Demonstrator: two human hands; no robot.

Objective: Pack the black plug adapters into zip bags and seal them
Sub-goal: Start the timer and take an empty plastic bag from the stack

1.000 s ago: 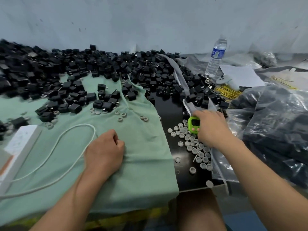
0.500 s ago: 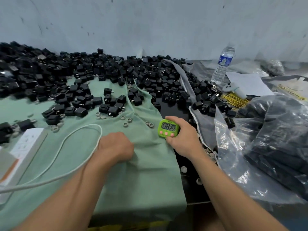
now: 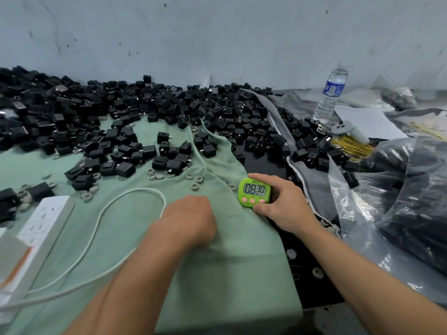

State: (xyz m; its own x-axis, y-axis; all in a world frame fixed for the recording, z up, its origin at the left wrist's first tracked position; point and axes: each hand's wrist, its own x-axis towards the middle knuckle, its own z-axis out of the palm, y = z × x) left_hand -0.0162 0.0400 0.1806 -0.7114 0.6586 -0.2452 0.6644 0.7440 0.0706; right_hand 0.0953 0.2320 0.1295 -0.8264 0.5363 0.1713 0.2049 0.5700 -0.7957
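As the right hand [image 3: 287,206] holds a timer [image 3: 254,191], adapters [image 3: 169,112] litter the cloth [image 3: 217,274].

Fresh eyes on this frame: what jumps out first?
A sprawl of black plug adapters heaps along the wall, spilling onto the green cloth. Brightest spot: the green timer reading 08:30, held by the right hand at the cloth's right edge, while the left hand rests curled on the cloth.
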